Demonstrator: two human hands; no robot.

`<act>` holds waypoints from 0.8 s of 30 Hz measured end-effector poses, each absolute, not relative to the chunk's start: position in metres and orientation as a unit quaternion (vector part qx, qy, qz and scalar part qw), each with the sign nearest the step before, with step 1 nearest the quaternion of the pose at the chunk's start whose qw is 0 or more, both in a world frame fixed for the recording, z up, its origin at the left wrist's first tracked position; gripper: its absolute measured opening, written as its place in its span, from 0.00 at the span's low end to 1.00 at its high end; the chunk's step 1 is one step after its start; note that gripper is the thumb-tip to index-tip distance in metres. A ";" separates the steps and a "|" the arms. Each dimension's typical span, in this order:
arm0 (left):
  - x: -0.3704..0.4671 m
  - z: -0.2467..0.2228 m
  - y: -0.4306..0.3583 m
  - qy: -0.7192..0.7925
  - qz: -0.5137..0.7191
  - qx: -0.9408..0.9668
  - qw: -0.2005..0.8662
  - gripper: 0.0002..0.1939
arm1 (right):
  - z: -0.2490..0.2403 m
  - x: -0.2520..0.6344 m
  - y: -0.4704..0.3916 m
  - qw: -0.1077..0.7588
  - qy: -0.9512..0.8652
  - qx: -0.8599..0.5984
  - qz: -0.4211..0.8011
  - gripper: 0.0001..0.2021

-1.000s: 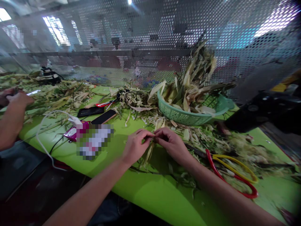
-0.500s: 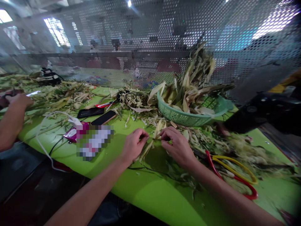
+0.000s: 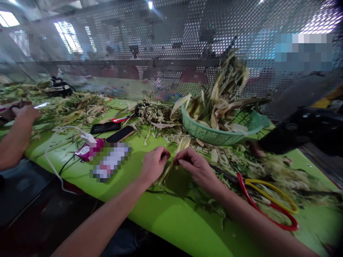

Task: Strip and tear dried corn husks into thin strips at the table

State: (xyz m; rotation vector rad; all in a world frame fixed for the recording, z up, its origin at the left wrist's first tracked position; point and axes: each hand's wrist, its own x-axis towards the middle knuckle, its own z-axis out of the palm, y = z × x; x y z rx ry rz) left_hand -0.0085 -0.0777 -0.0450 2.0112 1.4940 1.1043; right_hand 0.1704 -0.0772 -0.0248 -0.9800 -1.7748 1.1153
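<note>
A pale bundle of dried husk [image 3: 183, 144] lies between my hands over the green table [image 3: 171, 223], its thin strands trailing toward the near edge. My left hand [image 3: 155, 162] is closed at the bundle's left side, thumb and fingers pinched on a thin strand. On the other side, my right hand [image 3: 194, 163] pinches the husk just below its wide part. Scissors [image 3: 268, 200] with red and yellow handles rest by my right forearm, blades toward my right hand. Husk scraps surround them.
A green basket [image 3: 211, 134] of dried husks stands behind my right hand. Phones [image 3: 120, 134], a magenta box [image 3: 89, 149] and a white cable lie left. Another person's hand [image 3: 26, 113] is at the far left; a dark sleeve [image 3: 292, 130] reaches in at right.
My right hand has moved slightly left, and its fingers have closed on the husk. My left hand keeps its pinch. The view has shifted slightly.
</note>
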 end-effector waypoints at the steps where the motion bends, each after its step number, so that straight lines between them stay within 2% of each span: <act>1: -0.009 -0.045 -0.077 0.534 0.395 0.719 0.205 0.04 | -0.025 0.170 -0.077 0.397 -0.702 -0.391 0.443 0.03; 5: -0.009 -0.045 -0.077 0.503 0.412 0.693 0.312 0.03 | -0.020 0.174 -0.078 0.404 -0.660 -0.400 0.492 0.04; 9: -0.008 -0.048 -0.078 0.468 0.442 0.642 0.417 0.06 | -0.021 0.182 -0.075 0.440 -0.592 -0.466 0.489 0.09; 12: -0.006 -0.046 -0.082 0.436 0.454 0.631 0.454 0.08 | -0.026 0.185 -0.071 0.402 -0.576 -0.514 0.492 0.13; 15: -0.004 -0.039 -0.089 0.415 0.448 0.648 0.456 0.09 | -0.029 0.184 -0.071 0.374 -0.563 -0.491 0.549 0.17; 20: 0.001 -0.032 -0.101 0.426 0.406 0.675 0.444 0.07 | -0.023 0.181 -0.076 0.401 -0.536 -0.450 0.591 0.11; 24: 0.004 -0.038 -0.106 0.440 0.421 0.592 0.527 0.09 | -0.020 0.181 -0.076 0.439 -0.563 -0.413 0.565 0.08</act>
